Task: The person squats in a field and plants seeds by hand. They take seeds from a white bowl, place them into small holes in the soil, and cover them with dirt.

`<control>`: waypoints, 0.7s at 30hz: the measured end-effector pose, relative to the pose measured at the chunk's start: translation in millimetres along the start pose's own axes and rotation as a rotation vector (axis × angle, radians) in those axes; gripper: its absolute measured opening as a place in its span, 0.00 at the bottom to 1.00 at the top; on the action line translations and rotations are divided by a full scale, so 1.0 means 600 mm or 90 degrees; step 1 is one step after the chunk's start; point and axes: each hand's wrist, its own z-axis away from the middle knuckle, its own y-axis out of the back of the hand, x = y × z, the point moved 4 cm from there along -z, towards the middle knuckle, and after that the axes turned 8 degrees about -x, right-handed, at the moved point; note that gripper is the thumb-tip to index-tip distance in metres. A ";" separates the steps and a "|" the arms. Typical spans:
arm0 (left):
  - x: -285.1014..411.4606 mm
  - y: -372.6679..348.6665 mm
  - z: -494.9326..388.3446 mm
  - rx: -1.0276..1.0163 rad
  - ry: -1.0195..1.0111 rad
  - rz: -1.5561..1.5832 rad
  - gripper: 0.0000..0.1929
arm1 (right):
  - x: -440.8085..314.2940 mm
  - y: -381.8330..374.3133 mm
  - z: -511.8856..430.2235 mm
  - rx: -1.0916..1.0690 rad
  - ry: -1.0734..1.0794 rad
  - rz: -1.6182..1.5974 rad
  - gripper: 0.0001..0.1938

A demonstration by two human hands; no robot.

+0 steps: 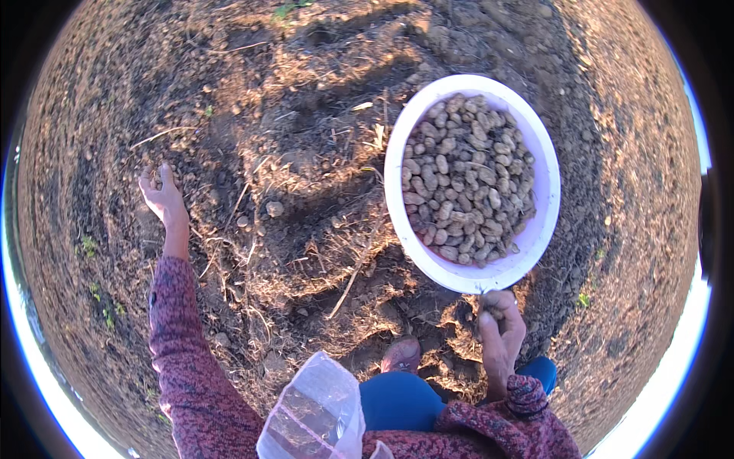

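Note:
My left hand [163, 195] reaches far out to the left, its thumb and fingers spread at the soil; what lies under the fingertips is too small to tell. Just outside the near rim of a round, pale plastic basin [473, 282] is my right hand [503, 335]. Its fingers are curled around small brown pieces that look like peanuts [493, 311], partly hidden by the thumb and fingers. Many unshelled, soil-dusted peanuts [467, 178] are heaped inside the basin, which rests on the ground to the front right.
Uneven, loose soil [321, 229] with ridges, clods and dry stalks [358, 275] surrounds me. My shoe [401, 354] and blue-clad knee [401, 401] are below the basin. A translucent whitish sheet or bag [318, 396] shows at the bottom. Small green weeds [89, 245] grow at left.

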 end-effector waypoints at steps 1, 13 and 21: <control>0.101 -0.065 0.073 -0.123 -0.011 0.138 0.16 | -0.031 0.016 -0.009 0.098 0.033 0.010 0.13; 0.293 -0.402 0.244 -0.394 -0.125 0.301 0.18 | 0.051 0.135 -0.038 0.404 0.069 0.197 0.30; 0.082 -0.460 0.287 -0.356 -0.740 -0.665 0.28 | 0.057 0.151 -0.066 0.350 -0.040 0.296 0.28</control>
